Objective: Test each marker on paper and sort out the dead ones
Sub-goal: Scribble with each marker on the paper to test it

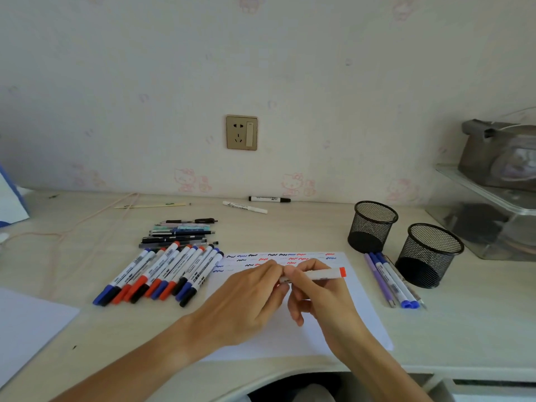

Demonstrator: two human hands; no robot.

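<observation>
The 2 forearms come in from the bottom edge and meet over the paper [293,335], where both hands work on 1 red marker [319,274]. The right hand [316,297] curls its fingers round the white barrel, and the left hand [249,294] pinches the marker's left end with thumb and fingertips. That end is hidden between the fingers, so whether a cap is coming off or going on there is hard to say.

The marker's long axis runs nearly level, left to right across the sheet, with its red end pointing right toward the 2 mesh cups [372,226]. The squiggle rows [278,258] lie just beyond the hands, on the far part of the paper (red, blue and black strokes). To write, the covered end has to tip down onto the sheet; the right hand already has the barrel and looks best placed. The untested-looking row of markers [162,274] sits left of the paper, nearer the left hand, and a smaller group [391,278] lies right.
</observation>
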